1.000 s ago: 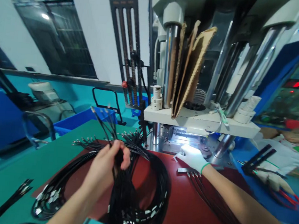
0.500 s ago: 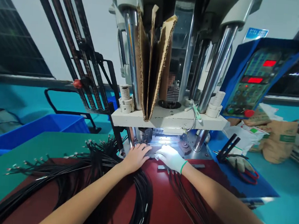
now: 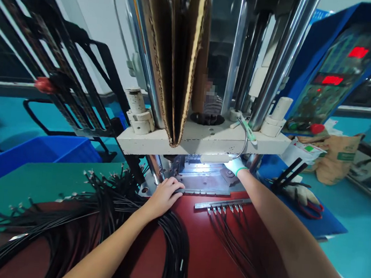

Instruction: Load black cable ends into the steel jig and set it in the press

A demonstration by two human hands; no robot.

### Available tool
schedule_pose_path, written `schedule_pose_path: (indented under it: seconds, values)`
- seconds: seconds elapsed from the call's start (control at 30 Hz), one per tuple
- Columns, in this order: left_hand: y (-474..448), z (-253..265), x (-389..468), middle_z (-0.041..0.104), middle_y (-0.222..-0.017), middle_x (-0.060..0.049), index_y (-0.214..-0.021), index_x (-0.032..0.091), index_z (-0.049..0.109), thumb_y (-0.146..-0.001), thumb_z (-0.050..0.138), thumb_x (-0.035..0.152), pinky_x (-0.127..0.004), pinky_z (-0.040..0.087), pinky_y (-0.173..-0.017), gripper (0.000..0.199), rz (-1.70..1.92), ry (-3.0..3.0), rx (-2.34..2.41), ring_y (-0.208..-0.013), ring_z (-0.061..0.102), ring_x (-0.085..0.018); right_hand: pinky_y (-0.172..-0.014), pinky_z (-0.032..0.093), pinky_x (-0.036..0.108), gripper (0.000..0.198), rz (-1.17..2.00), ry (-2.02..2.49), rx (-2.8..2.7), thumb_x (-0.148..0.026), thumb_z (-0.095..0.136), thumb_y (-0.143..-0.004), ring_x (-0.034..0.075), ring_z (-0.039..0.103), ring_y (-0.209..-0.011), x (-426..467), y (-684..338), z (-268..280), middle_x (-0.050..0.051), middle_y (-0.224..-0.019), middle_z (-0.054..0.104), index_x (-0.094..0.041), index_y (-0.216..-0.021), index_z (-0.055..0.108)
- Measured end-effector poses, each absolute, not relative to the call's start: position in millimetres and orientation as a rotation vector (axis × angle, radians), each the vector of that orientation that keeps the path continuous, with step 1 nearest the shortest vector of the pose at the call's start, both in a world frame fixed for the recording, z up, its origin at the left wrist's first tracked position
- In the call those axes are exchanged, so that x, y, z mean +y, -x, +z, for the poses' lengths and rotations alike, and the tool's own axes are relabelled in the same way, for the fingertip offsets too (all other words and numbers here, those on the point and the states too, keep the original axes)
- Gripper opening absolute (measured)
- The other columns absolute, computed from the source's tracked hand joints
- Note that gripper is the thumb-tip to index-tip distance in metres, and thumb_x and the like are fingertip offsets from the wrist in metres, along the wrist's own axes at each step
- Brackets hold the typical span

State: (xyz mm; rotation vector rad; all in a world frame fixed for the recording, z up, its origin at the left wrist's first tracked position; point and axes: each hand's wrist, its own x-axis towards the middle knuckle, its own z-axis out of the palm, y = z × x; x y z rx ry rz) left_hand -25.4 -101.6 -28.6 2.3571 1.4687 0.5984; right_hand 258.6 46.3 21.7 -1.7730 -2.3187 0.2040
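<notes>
In the head view, the bare left hand [image 3: 163, 194] stays flat and open at frame centre on the metal fixture plate [image 3: 201, 184], beside the black cables [image 3: 108, 210]. The gloved right hand [image 3: 237, 165] has reached deeper under the press; its grip is hidden.

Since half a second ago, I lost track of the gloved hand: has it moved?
Yes. The right hand has gone from the red mat's near edge, by the metal strip, forward under the press platform.
</notes>
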Motion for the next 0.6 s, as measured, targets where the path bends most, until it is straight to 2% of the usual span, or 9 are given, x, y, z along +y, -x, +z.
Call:
schedule_pose_path:
  seconds: [0.2,0.33,0.4,0.47,0.53,0.6]
  values:
    - [28.6,-32.7,-103.9,0.056,-0.106,-0.009,-0.113,0.019,0.062,-0.095,0.043,0.031,-0.042,0.043,-0.095,0.029,0.627,-2.391,1.460,-0.102,0.052,-0.023,-0.095,0.047,0.046,0.026,0.272,1.723,-2.273,-0.036,0.056,-0.093,0.022,0.062,-0.105,31.1,-244.5,33.8,0.009,-0.109,0.066,-0.013,-0.103,0.065]
    - [31.1,-32.5,-104.8,0.058,-0.101,-0.009,-0.112,0.018,0.064,-0.094,0.043,0.034,-0.040,0.044,-0.093,0.031,0.618,-2.403,1.446,-0.099,0.054,-0.023,-0.098,0.045,0.035,0.023,0.337,1.450,-2.275,-0.027,0.047,-0.096,0.020,0.061,-0.107,-37.6,-255.2,57.6,0.009,-0.109,0.067,-0.015,-0.094,0.066]
    - [32.9,-32.1,-104.6,0.059,-0.099,-0.009,-0.112,0.018,0.064,-0.094,0.044,0.037,-0.040,0.045,-0.091,0.033,0.618,-2.417,1.426,-0.098,0.055,-0.023,-0.096,0.045,0.028,0.020,0.395,1.338,-2.251,-0.028,0.046,-0.096,0.015,0.061,-0.104,-91.4,-288.2,66.4,0.005,-0.108,0.067,-0.019,-0.099,0.064]
    - [34.7,-32.0,-104.7,0.060,-0.098,-0.008,-0.110,0.019,0.064,-0.093,0.044,0.041,-0.040,0.046,-0.090,0.035,0.619,-2.430,1.402,-0.096,0.057,-0.023,-0.089,0.048,0.027,0.018,0.472,1.258,-2.019,-0.030,0.050,-0.094,0.015,0.063,-0.098,-146.3,-341.2,66.2,0.005,-0.106,0.066,-0.020,-0.106,0.060]
    - [36.1,-32.3,-104.9,0.061,-0.096,-0.007,-0.107,0.020,0.064,-0.091,0.044,0.046,-0.040,0.046,-0.089,0.036,0.623,-2.446,1.384,-0.094,0.058,-0.024,-0.085,0.049,0.029,0.011,0.457,1.291,-1.709,-0.028,0.055,-0.090,0.018,0.062,-0.097,-195.9,-404.1,52.0,0.006,-0.106,0.065,-0.021,-0.096,0.061]
    - [37.0,-33.2,-104.3,0.061,-0.097,-0.006,-0.106,0.023,0.061,-0.090,0.044,0.049,-0.043,0.046,-0.090,0.035,0.627,-2.468,1.380,-0.094,0.058,-0.024,-0.083,0.049,0.033,0.013,0.308,1.392,-1.394,-0.034,0.054,-0.086,0.020,0.062,-0.094,-239.6,-464.1,21.4,0.007,-0.101,0.065,-0.021,-0.087,0.058]
